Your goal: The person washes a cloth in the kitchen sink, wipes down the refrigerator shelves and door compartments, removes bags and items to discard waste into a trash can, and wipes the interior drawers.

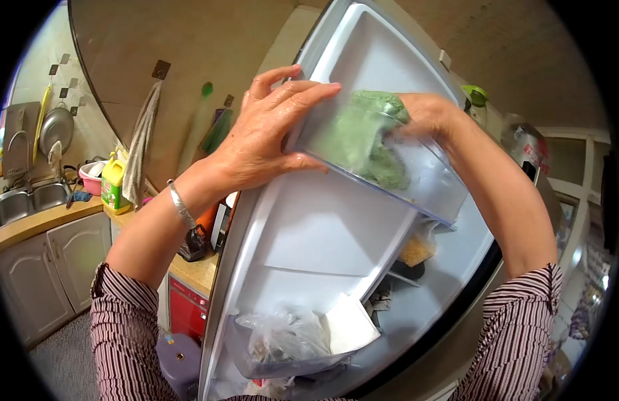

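Kitchen sink [50, 195] off left, fridge door [316, 227] filling my feed. Green cloth [376, 144] is bunched inside the clear bin [433, 177]. Left hand [266, 130] grasps the bin's end; right hand [424, 113] fingers hidden by cloth, can't tell the grip. I'd expect cloth soft, light; bin stiff, maybe slippery: hold by the rim.

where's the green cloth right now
In the head view, the green cloth is just right of centre, in the upper clear door bin, between left hand and right hand.
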